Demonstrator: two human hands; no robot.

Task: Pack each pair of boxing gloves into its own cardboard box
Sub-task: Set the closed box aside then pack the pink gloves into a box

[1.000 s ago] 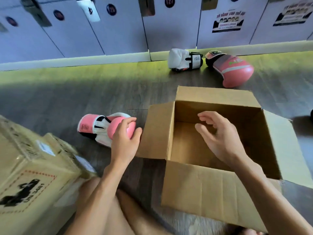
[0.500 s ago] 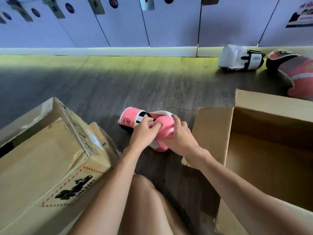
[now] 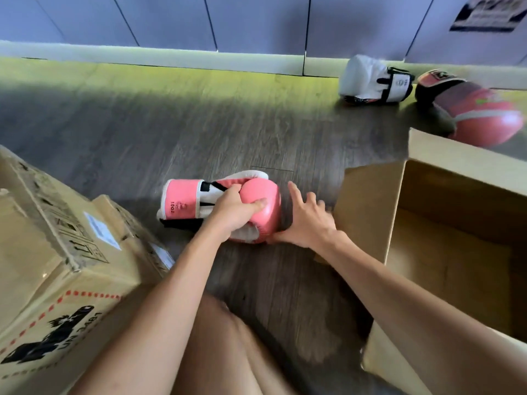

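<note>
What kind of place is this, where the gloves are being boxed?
Probably a gym locker room: grey locker-like doors line the wall, a white glove and a red glove lie on the wood-look floor beside them.

Dark wood-plank floor (image 3: 171,132) fills the middle of the frame. Pale grey locker doors (image 3: 256,21) run along the top above a light baseboard (image 3: 142,57). A blurred poster (image 3: 484,12) hangs at upper right.

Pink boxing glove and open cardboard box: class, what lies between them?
Head view: the right hand, fingers spread, by the pink boxing glove; wooden floor beneath.
</note>
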